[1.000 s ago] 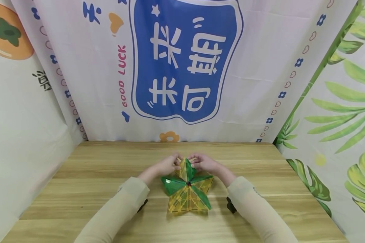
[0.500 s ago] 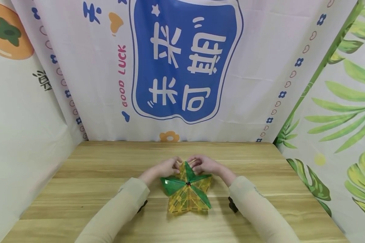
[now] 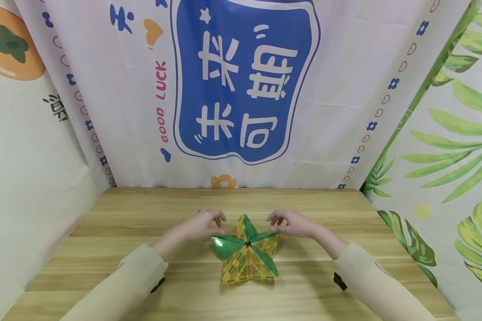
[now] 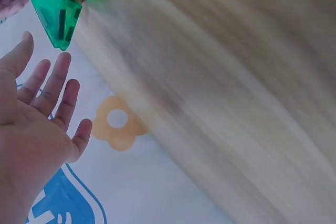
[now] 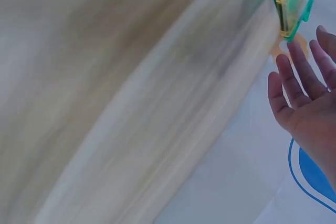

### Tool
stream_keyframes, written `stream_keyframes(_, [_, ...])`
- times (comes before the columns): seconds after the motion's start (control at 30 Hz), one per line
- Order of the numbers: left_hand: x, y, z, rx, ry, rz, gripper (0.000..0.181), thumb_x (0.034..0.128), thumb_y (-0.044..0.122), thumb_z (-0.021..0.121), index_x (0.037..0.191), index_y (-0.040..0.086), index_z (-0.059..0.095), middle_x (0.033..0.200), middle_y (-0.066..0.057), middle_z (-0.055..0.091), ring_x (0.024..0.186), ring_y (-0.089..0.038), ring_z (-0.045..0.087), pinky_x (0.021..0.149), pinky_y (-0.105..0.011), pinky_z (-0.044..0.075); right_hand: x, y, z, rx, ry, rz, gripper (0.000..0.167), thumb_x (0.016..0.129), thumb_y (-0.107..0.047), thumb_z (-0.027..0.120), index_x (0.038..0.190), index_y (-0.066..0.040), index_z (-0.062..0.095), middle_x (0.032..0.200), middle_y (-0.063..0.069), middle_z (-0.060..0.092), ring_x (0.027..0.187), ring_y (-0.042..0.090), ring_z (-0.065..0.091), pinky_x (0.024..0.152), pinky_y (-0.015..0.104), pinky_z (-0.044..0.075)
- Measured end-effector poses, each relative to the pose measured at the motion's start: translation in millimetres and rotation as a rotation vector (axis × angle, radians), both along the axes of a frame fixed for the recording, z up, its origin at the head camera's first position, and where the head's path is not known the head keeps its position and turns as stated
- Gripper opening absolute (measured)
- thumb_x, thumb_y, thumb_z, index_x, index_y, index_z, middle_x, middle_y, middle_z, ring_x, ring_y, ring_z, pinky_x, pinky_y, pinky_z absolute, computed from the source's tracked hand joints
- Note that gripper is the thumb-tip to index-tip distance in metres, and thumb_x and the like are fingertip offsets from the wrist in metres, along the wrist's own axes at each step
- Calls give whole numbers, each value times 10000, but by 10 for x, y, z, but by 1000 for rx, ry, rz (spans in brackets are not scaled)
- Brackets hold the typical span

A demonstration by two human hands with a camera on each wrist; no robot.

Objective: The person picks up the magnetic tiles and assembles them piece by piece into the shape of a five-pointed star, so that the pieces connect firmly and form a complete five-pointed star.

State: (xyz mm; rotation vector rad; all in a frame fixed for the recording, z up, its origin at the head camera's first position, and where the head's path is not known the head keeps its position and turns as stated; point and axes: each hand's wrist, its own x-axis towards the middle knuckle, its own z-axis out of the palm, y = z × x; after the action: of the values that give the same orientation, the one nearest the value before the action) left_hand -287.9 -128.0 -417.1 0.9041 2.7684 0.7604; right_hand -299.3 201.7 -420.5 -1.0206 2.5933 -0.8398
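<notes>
A five-pointed star [image 3: 249,263] built from see-through yellow and green tiles lies on the wooden table, its middle raised. To its upper left is my left hand [image 3: 202,224], fingers relaxed and holding nothing. My right hand [image 3: 293,224] hovers off the upper right side, loosely bent and free of the star. In the left wrist view a green point of the star [image 4: 55,11] sits just past the spread fingers of the left hand [image 4: 39,108]. The right wrist view has a yellow and green point [image 5: 293,3] close beyond the fingertips of the right hand [image 5: 310,87].
The wooden table [image 3: 104,258] reaches back to a white printed cloth [image 3: 337,133] with a blue sign and an orange flower. Cloths also hang at both sides, the right one [image 3: 462,178] printed with green leaves. Dark straps show at both wrists.
Both hands have let go of the star's far point and drawn apart, the left one leftward and the right one rightward. The star stays in about the same place.
</notes>
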Motion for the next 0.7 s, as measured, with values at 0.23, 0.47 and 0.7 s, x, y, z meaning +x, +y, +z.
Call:
stream_keyframes(0.23, [211, -137, -112, 7, 81, -21, 316, 829, 213, 711, 1103, 77, 634, 916, 6, 679, 990, -252, 537, 1008, -636, 236, 183, 143, -153, 24, 30, -60, 294, 946, -186, 575, 1211, -59, 579, 1024, 41, 672, 942, 184, 624, 784, 304, 527])
stream_keyframes(0.47, [272, -177, -278, 82, 150, 3, 230, 792, 135, 732, 1012, 123, 666, 857, 56, 669, 909, -192, 535, 903, -559, 334, 211, 162, -276, -120, -69, -162, 195, 924, -115, 593, 1113, -110, 641, 962, 22, 671, 903, 174, 611, 764, 276, 514])
stream_keyframes(0.7, [182, -144, -314, 105, 144, 54, 213, 781, 112, 736, 986, 104, 678, 839, 51, 668, 864, -164, 545, 865, -496, 363, 120, 148, -344, -153, -81, -245, 155, 914, -85, 594, 1053, -118, 655, 923, 7, 664, 896, 166, 600, 816, 345, 500])
